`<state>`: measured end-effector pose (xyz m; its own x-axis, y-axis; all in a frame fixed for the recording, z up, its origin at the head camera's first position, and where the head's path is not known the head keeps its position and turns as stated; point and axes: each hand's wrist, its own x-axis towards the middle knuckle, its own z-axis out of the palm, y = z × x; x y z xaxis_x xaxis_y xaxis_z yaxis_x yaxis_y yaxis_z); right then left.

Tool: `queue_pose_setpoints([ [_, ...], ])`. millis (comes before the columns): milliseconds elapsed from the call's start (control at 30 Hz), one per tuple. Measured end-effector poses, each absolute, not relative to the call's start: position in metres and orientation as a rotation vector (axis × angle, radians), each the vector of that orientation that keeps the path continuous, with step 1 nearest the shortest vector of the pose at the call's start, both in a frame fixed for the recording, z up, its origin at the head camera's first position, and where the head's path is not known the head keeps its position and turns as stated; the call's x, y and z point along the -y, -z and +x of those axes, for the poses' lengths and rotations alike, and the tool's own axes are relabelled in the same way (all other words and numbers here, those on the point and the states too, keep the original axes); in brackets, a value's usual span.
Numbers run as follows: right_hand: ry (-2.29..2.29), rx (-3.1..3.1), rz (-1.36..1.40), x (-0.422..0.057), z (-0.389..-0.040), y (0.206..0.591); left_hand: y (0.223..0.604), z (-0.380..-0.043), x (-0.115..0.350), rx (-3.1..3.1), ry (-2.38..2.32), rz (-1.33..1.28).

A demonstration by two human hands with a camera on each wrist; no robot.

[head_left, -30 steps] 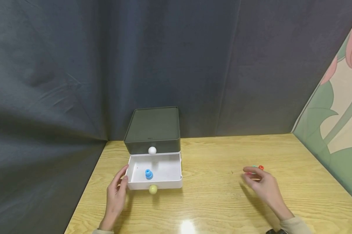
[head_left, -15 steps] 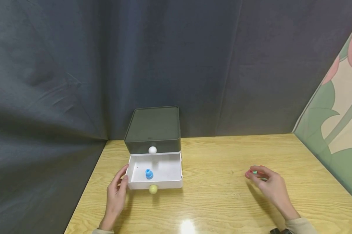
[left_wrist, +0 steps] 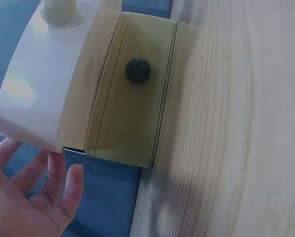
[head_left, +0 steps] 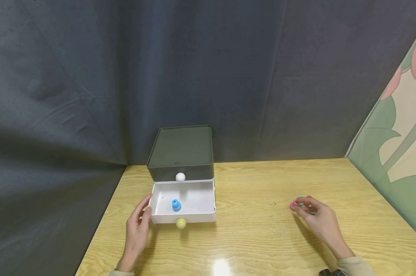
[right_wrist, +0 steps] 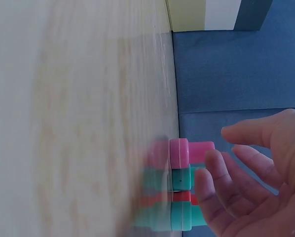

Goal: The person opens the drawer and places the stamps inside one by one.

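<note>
White drawer [head_left: 197,199], pulled out below a dark drawer [head_left: 201,172], with a blue piece [head_left: 175,206] inside; against its left wall, left hand [head_left: 136,232] unclenched; by pink piece [right_wrist: 179,153], green pieces [right_wrist: 181,179] and red piece [right_wrist: 182,196], right hand [head_left: 322,220] loose-fingered.

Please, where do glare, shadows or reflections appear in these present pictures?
Head view: glare on the table near the bottom edge, shadows beside left hand and right hand; left wrist view: highlight on white drawer; right wrist view: hazy reflection of pink piece.
</note>
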<state>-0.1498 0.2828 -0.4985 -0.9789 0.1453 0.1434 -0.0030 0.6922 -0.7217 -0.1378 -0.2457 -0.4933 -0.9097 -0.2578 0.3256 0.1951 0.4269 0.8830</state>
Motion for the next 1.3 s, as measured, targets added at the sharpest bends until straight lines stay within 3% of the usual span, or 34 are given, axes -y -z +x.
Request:
queue_pose_setpoints([
  [1300, -1.063, 2.739, 0.008, -0.2858, -0.1572, 0.5035, 0.4922, -0.1370, 0.2457, 2.265, 1.497, 0.046],
])
